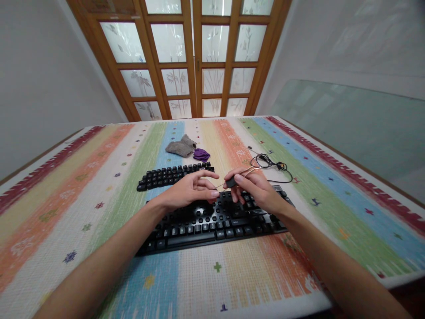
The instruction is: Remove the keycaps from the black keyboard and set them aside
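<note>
My right hand (254,188) grips a wire keycap puller (230,182) by its dark middle part, with thin metal loops sticking out behind the fingers. The puller's other wire end points left, where the thumb and a finger of my left hand (187,190) close at its tip; the index finger is stretched out. Below both hands lies a black keyboard (191,237), its lower rows still carrying keycaps and its middle left part bare, with small posts showing. Behind it, loose black keycaps (162,176) stand in rows on the cloth. My hands hide part of the keyboard.
A grey cloth (181,147) and a crumpled purple cloth (201,154) lie beyond the keycaps. To the right is a coiled black cable (265,161). A striped tablecloth (109,212) covers the table, and glazed wooden doors (194,66) stand behind it.
</note>
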Action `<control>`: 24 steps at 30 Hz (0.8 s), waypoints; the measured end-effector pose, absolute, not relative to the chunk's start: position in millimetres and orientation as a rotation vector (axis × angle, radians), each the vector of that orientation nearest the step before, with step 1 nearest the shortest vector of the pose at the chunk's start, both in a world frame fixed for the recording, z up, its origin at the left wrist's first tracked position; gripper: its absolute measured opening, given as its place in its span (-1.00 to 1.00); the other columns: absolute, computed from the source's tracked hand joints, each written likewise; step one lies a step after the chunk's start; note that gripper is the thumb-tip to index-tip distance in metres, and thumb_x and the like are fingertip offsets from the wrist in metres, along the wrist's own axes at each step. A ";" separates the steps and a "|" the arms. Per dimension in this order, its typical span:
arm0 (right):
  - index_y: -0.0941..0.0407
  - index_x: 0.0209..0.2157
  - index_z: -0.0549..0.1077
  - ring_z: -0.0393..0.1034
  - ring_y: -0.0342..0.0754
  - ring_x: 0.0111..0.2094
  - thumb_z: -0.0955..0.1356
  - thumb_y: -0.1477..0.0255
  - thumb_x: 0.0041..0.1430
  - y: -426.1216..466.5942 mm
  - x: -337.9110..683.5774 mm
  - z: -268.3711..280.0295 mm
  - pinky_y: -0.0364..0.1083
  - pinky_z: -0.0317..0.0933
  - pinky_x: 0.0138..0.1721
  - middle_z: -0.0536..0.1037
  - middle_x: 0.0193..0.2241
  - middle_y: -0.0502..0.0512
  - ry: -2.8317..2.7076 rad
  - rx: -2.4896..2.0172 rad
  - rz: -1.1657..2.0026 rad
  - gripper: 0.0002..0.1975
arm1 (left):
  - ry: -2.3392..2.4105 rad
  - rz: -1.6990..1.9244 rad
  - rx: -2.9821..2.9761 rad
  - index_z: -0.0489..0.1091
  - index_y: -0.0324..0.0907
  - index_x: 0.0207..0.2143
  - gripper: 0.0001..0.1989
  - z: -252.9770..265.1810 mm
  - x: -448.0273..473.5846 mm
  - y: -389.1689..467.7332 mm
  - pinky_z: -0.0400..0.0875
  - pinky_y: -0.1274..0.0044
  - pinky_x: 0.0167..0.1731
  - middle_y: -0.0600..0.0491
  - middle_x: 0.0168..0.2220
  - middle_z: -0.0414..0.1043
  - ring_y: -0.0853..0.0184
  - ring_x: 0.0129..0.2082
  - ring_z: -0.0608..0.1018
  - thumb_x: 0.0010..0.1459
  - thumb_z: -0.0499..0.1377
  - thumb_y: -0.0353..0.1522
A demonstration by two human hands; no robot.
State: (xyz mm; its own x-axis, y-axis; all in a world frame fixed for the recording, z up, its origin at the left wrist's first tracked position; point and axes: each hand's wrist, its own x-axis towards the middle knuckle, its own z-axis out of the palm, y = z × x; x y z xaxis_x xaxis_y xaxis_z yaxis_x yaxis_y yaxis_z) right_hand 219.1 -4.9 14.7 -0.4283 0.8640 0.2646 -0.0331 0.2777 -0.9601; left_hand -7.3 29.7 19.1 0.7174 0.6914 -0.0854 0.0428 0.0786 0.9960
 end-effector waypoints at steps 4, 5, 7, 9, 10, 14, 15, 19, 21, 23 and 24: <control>0.17 -0.15 0.42 0.41 -0.18 -0.56 0.27 0.20 0.35 -3.9 216.1 12.9 -0.22 0.23 -0.64 0.48 -0.45 0.03 -1.643 -0.745 1.323 -0.70 | 0.669 0.606 1.386 0.33 -0.22 0.00 -0.41 17.6 -8.1 30.0 0.46 0.48 -0.29 0.05 -0.34 0.54 0.36 -0.36 0.58 -0.09 0.43 -0.37; 0.17 -0.15 0.41 0.41 -0.19 -0.56 0.27 0.20 0.34 -3.7 215.3 12.4 -0.22 0.24 -0.64 0.49 -0.41 0.05 -1.621 -0.741 1.345 -0.69 | 0.669 0.616 1.382 0.33 -0.22 0.00 -0.39 17.6 -8.3 30.2 0.46 0.48 -0.28 0.05 -0.34 0.54 0.36 -0.36 0.58 -0.12 0.44 -0.38; 0.17 -0.14 0.40 0.42 -0.19 -0.55 0.28 0.18 0.33 -3.4 214.5 11.7 -0.23 0.24 -0.64 0.50 -0.36 0.07 -1.570 -0.734 1.396 -0.68 | 0.665 0.636 1.390 0.35 -0.22 -0.03 -0.41 17.8 -8.8 30.6 0.46 0.46 -0.26 0.04 -0.34 0.55 0.35 -0.35 0.59 -0.14 0.44 -0.39; 0.16 -0.13 0.39 0.43 -0.19 -0.55 0.29 0.17 0.32 -3.5 214.3 11.4 -0.23 0.25 -0.63 0.50 -0.34 0.08 -1.535 -0.733 1.419 -0.67 | 0.670 0.667 1.427 0.39 -0.23 -0.12 -0.51 18.1 -9.2 31.0 0.47 0.44 -0.22 0.02 -0.31 0.56 0.34 -0.31 0.59 -0.13 0.43 -0.39; 0.16 -0.13 0.39 0.43 -0.19 -0.54 0.29 0.17 0.31 -3.5 214.5 11.4 -0.22 0.26 -0.62 0.50 -0.36 0.07 -1.534 -0.739 1.412 -0.67 | 0.681 0.683 1.455 0.41 -0.23 -0.16 -0.57 18.0 -9.3 31.1 0.47 0.43 -0.20 0.00 -0.29 0.57 0.34 -0.29 0.59 -0.11 0.42 -0.38; 0.17 -0.09 0.40 0.41 -0.17 -0.53 0.29 0.18 0.32 -2.5 215.4 10.1 -0.21 0.28 -0.59 0.46 -0.47 0.01 -1.578 -0.781 1.335 -0.66 | 0.752 0.720 1.576 0.43 -0.24 -0.23 -0.65 16.6 -8.6 31.7 0.49 0.39 -0.17 -0.04 -0.24 0.58 0.31 -0.27 0.60 -0.08 0.40 -0.34; 0.17 -0.08 0.40 0.41 -0.16 -0.53 0.29 0.18 0.32 -1.7 215.5 9.2 -0.21 0.28 -0.59 0.46 -0.48 0.01 -1.583 -0.791 1.322 -0.66 | 0.758 0.727 1.600 0.43 -0.24 -0.23 -0.66 15.9 -8.2 31.7 0.49 0.39 -0.18 -0.04 -0.24 0.58 0.31 -0.27 0.60 -0.07 0.39 -0.33; 0.17 -0.09 0.41 0.41 -0.16 -0.54 0.27 0.19 0.32 1.1 214.4 4.4 -0.21 0.26 -0.61 0.44 -0.53 -0.01 -1.581 -0.861 1.254 -0.66 | 0.776 0.793 1.728 0.42 -0.25 -0.23 -0.71 12.5 -5.7 30.6 0.52 0.41 -0.20 -0.04 -0.24 0.58 0.32 -0.29 0.60 0.00 0.35 -0.34; 0.18 -0.11 0.42 0.40 -0.17 -0.56 0.27 0.20 0.32 1.5 213.2 2.2 -0.20 0.24 -0.62 0.44 -0.52 -0.01 -1.579 -0.897 1.201 -0.67 | 0.815 0.840 1.834 0.44 -0.25 -0.24 -0.77 11.3 -4.9 29.8 0.52 0.42 -0.20 -0.02 -0.26 0.58 0.33 -0.31 0.60 0.04 0.33 -0.36; 0.18 -0.11 0.42 0.38 -0.17 -0.56 0.26 0.21 0.33 1.1 212.1 0.7 -0.20 0.22 -0.62 0.45 -0.50 0.00 -1.586 -0.926 1.150 -0.67 | 0.856 0.873 1.962 0.47 -0.24 -0.25 -0.82 11.2 -4.9 29.2 0.52 0.42 -0.19 0.00 -0.28 0.58 0.33 -0.31 0.60 0.06 0.32 -0.38; 0.18 -0.11 0.42 0.38 -0.18 -0.56 0.26 0.21 0.33 0.7 211.7 0.2 -0.20 0.21 -0.62 0.46 -0.48 0.01 -1.596 -0.938 1.127 -0.68 | 0.873 0.883 2.036 0.47 -0.23 -0.26 -0.84 11.6 -5.2 29.2 0.51 0.43 -0.19 0.01 -0.28 0.58 0.33 -0.31 0.59 0.08 0.31 -0.39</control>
State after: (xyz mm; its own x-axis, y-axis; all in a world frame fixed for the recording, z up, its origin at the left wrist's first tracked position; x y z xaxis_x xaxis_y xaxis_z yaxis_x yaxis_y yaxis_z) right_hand 211.7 0.7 0.2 -0.2690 0.9279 0.2581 0.0674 0.2855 -0.9560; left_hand -5.2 29.2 11.6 0.5318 0.7940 0.2944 0.2859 -0.4956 0.8201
